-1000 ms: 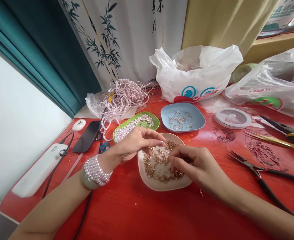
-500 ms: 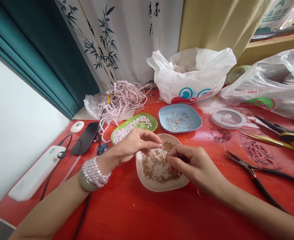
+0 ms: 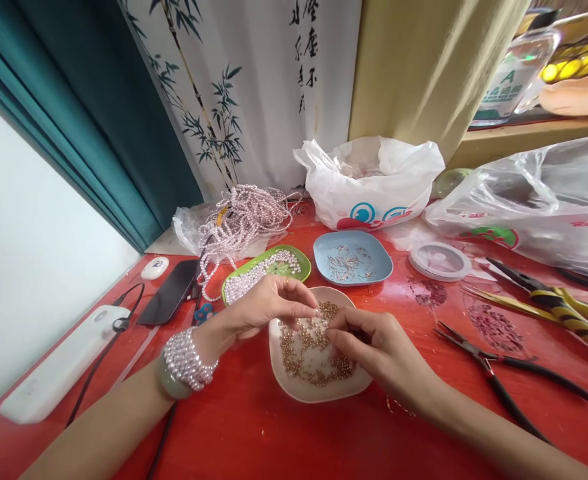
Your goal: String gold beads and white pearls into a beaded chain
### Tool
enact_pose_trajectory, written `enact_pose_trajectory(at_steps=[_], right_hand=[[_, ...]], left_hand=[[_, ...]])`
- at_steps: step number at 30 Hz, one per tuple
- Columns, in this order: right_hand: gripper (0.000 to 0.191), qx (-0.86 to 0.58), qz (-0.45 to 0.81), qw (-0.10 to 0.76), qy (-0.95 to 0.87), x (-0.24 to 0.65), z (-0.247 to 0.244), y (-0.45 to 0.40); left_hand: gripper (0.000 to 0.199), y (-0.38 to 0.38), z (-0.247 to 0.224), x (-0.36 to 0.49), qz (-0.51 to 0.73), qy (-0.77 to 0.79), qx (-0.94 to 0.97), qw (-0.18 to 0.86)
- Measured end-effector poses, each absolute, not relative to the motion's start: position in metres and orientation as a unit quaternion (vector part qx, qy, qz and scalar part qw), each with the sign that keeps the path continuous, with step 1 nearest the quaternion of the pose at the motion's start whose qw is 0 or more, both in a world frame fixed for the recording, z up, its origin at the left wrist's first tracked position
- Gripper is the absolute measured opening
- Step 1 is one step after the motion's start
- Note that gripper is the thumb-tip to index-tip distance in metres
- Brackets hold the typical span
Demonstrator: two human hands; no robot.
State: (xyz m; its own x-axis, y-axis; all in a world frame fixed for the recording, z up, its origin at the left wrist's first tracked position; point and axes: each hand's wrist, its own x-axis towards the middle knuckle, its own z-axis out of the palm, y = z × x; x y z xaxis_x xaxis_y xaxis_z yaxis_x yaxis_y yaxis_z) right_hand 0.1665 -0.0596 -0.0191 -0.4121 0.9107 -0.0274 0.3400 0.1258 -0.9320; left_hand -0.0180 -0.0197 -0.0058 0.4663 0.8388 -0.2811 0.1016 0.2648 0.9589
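2 hands of yours work close together above the white plate (image 3: 319,395), probably so that any dropped piece lands inside. Your right hand (image 3: 391,347) appears to pinch a pale bead (image 3: 325,325) over that plate; your left hand (image 3: 269,307) has thumb and forefinger pressed together, but you can't tell what sits between them. Beyond the plate, the green tray (image 3: 302,255) and blue tray (image 3: 357,279) seem placed for easy reach. Your fingers hide some gold beads (image 3: 289,357) in the plate; any wire or thread is too fine to see.
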Motion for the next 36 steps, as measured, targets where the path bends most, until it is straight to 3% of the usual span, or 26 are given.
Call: enact_pose_trajectory(at_steps=[16, 25, 36], right_hand=[[0.014, -0.464, 0.503, 0.312, -0.659, 0.166, -0.014, -0.065], [0.014, -0.455, 0.473, 0.279, -0.701, 0.166, -0.018, -0.061], [0.019, -0.445, 0.439, 0.310, -0.717, 0.176, 0.000, -0.052]], left_hand=[[0.013, -0.020, -0.011, -0.017, 0.277, 0.426, 0.561, 0.654], [0.010, -0.026, -0.006, -0.014, 0.264, 0.414, 0.552, 0.673], [0.003, -0.030, 0.013, -0.006, 0.370, 0.398, 0.619, 0.567]])
